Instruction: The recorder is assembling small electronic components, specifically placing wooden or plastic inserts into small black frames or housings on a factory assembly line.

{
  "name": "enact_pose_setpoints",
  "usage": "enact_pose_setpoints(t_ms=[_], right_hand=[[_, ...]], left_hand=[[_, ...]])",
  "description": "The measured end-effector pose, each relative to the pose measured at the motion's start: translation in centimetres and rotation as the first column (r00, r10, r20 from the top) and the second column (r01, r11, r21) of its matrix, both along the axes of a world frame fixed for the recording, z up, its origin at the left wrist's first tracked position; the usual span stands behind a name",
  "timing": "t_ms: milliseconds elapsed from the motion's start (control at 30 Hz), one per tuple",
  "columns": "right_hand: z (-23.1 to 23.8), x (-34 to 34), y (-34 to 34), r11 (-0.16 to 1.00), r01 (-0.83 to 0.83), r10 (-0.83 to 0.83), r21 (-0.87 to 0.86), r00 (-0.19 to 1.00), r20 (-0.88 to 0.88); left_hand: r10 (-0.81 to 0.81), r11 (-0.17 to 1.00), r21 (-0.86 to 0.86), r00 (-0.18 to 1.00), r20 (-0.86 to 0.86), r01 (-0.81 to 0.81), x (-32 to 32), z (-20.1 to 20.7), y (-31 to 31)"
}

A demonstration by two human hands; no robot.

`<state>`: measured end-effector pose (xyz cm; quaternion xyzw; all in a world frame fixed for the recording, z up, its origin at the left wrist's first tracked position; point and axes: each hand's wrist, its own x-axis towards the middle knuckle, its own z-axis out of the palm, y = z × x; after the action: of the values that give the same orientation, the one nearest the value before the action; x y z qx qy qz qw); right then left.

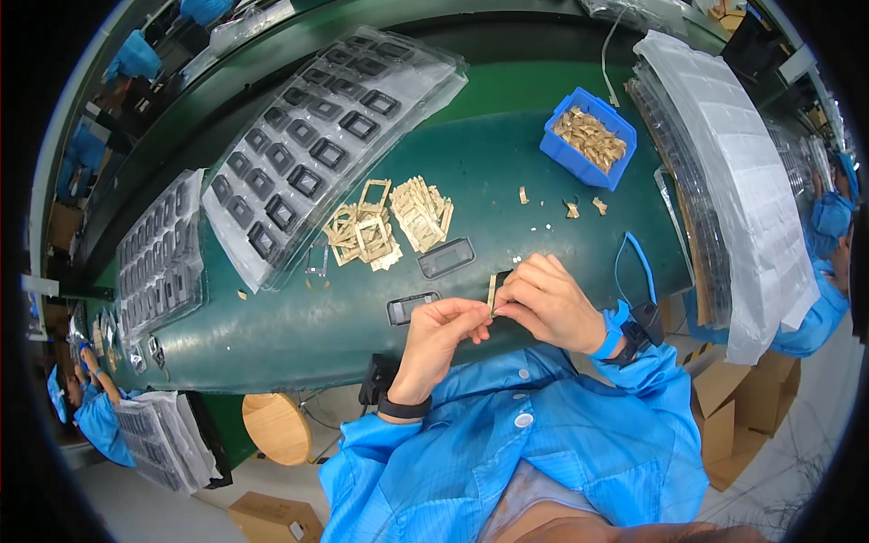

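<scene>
while a thin beige strip [491, 291] is held roughly upright near the table's edge, clamped between the fingertips of the left hand [445, 333] and the right hand [549, 306], which are brought together, work on this piece is judged unfinished. whether a whole frame is seen edge-on cannot be told.

just beyond, one dark housing [446, 259] and a second dark housing [412, 309] are found lying on the green table [507, 163]. behind them, beige frames are laid in a loose heap [362, 237] and a neater stack [422, 215]; by these, much is judged left. beige scraps [588, 136] are collected in a blue bin [575, 166], so a fair share is judged done. farther left, a large clear tray [416, 86] is filled with rows of dark housings; which are completed cannot be determined.
</scene>
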<state>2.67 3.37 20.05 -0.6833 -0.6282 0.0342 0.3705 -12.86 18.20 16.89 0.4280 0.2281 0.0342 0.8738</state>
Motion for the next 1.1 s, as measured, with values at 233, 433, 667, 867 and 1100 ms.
enact_pose_setpoints(t_ms=[233, 433, 667, 867, 1100], right_hand=[[-1.0, -0.1, -0.6, 0.999, 0.028, -0.040, 0.047, 0.953, 0.300], [0.3, 1.8, -1.3, 0.990, -0.028, 0.002, 0.135, 0.981, 0.194], [0.7, 0.5, -1.1, 0.990, 0.117, -0.109, 0.072, 0.988, -0.106], [-0.2, -1.2, -0.5, 0.964, 0.194, -0.212, 0.180, 0.973, 0.091], [-0.4, -1.5, -0.6, 0.962, 0.172, -0.218, 0.213, 0.951, 0.219]], left_hand=[[-0.054, 0.979, -0.200, 0.998, -0.029, 0.047, 0.5, -0.3, 0.0], [-0.071, 0.869, -0.491, 0.997, -0.014, 0.055, 0.7, 0.0, 0.1], [0.041, 0.961, -0.274, 0.999, 0.006, -0.037, 0.6, -0.3, -0.7], [0.064, 0.961, -0.272, 0.996, 0.067, -0.043, 0.7, -0.3, -1.3], [0.061, 0.968, -0.243, 0.998, 0.010, -0.057, 0.7, 0.2, -1.4]])
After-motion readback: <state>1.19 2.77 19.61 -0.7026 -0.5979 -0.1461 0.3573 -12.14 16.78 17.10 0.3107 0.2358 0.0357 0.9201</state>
